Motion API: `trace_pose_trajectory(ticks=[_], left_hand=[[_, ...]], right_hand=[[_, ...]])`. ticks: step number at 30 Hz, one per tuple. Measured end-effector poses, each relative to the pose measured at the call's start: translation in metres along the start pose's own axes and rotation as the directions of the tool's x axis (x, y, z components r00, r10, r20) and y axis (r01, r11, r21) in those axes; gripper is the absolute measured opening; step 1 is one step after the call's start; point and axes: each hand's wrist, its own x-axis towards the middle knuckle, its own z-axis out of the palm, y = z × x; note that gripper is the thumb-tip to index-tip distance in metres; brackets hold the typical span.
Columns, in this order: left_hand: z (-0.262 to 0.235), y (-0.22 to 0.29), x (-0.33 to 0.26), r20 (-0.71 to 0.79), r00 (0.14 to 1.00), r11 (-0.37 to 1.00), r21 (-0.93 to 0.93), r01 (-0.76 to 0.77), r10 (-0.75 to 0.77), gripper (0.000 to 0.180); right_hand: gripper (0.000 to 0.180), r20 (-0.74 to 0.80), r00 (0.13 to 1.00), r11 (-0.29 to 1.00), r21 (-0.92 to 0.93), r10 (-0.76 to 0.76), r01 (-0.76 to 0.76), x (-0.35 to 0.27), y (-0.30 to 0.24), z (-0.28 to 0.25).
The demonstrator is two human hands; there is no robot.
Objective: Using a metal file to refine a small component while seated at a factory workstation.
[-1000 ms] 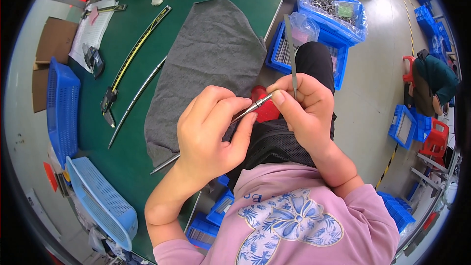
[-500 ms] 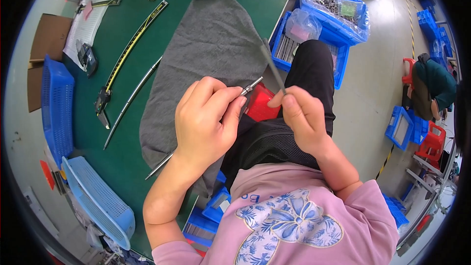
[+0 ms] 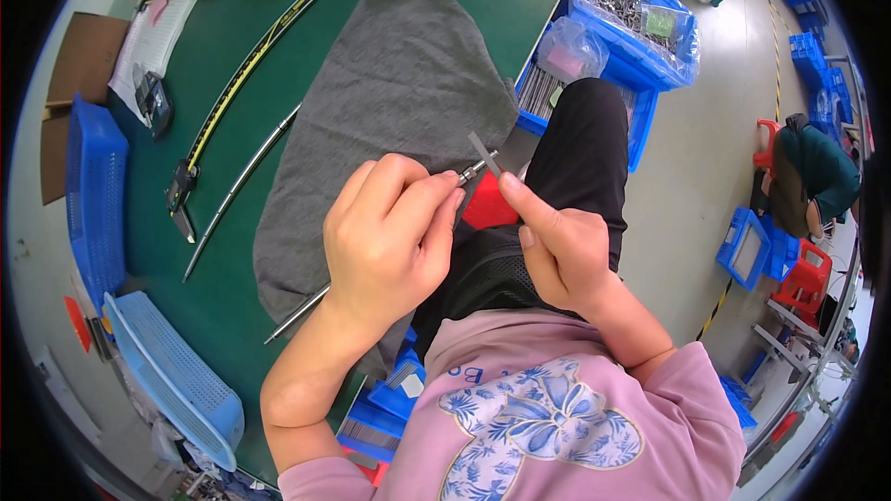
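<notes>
My left hand (image 3: 382, 237) is closed round a slim metal rod (image 3: 471, 171). The rod's stepped tip pokes out past the thumb and forefinger, and its other end shows below the wrist. My right hand (image 3: 568, 250) pinches a thin flat grey strip, perhaps a file (image 3: 481, 150), with the thumb lying along it. This strip crosses the rod's tip and seems to touch it; its far part is hidden in the right hand. Beneath the left hand a grey cloth (image 3: 399, 74) spreads over the table. A second metal rod (image 3: 237, 187) lies to the left.
A caliper (image 3: 232, 93) rests on the green table (image 3: 153, 223) beyond the second rod. Two blue baskets (image 3: 97, 195) line the left edge. Blue bins (image 3: 640, 19) with metal parts stand at the far right. A person (image 3: 817, 172) sits across the aisle.
My right hand has shifted, bringing the strip from a raised, blurred position beside the rod to across its tip. The left hand keeps its hold, and the whole view has shifted slightly.
</notes>
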Motion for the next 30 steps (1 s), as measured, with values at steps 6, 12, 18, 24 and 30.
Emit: trace_pose_trajectory(ticks=[6, 12, 18, 24, 30], left_hand=[[0.002, 0.0, -0.001, -0.027, 0.998, 0.997, -0.07, 0.046, -0.048, 0.017], [0.002, 0.0, 0.0, -0.019, 0.998, 0.996, -0.071, 0.057, -0.059, 0.016], [0.002, 0.0, 0.002, -0.033, 0.999, 0.994, -0.111, 0.025, -0.029, 0.019], [0.003, 0.001, 0.002, -0.031, 0.999, 0.992, -0.121, 0.038, -0.042, 0.018], [0.004, 0.001, 0.001, -0.018, 1.0, 0.993, -0.118, 0.02, -0.023, 0.015]], right_hand=[[0.063, 0.045, 0.998, 0.999, -0.002, -0.047, 0.047, -0.006, 0.003, 0.004], [0.057, -0.014, 0.999, 0.998, -0.044, -0.052, 0.051, -0.004, -0.001, 0.006], [0.056, -0.024, 0.993, 0.989, -0.104, -0.112, 0.109, -0.003, 0.006, 0.007], [0.05, 0.015, 0.991, 0.979, -0.152, -0.135, 0.136, 0.0, 0.009, 0.012], [0.056, -0.024, 0.993, 0.974, -0.195, -0.119, 0.112, 0.008, -0.002, 0.007]])
